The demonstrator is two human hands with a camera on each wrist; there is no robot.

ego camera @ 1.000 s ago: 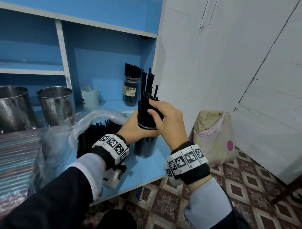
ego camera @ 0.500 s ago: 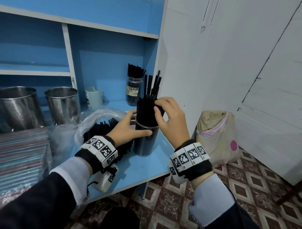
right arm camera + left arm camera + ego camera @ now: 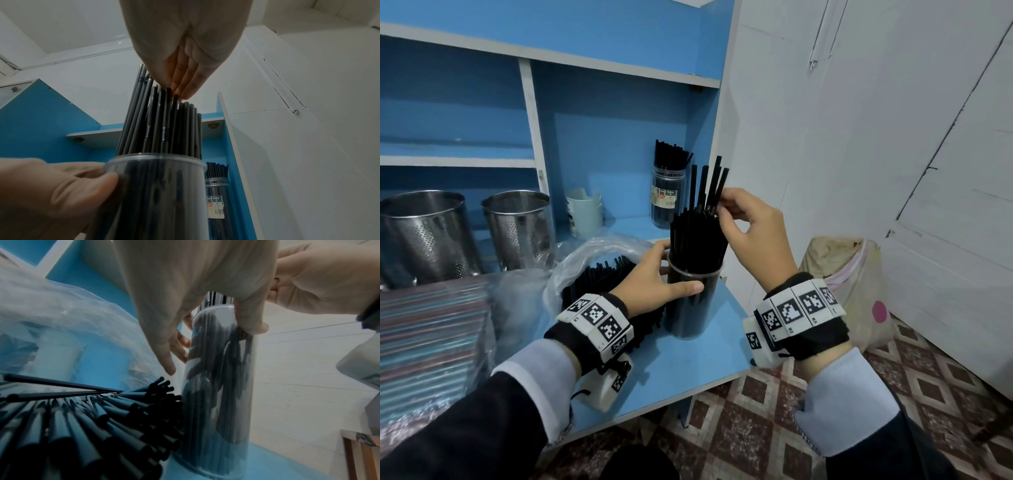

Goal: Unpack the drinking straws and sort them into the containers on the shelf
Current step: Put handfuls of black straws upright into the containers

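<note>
Since half a second ago the right hand (image 3: 748,236) has lifted from the side of the black straws (image 3: 697,236) to their taller tips, where its fingertips (image 3: 180,91) now press together on a few ends that stand above the rest. The bundle stands upright in a clear jar (image 3: 693,301) near the front right corner of the blue shelf top (image 3: 688,363); the straws are thin, matte black and packed tight, most level, a handful sticking higher. The left hand (image 3: 650,284) grips the jar just below its rim, thumb (image 3: 249,318) across the front. Just beside the jar, on the left, more black straws lie in an opened clear plastic bag (image 3: 592,253), ends pointing toward the jar. Behind stands a second labelled jar of black straws (image 3: 667,195). Farther left are a pale cup (image 3: 583,212), two perforated steel holders (image 3: 518,229) and a wrapped stack of coloured straws (image 3: 431,339).
</note>
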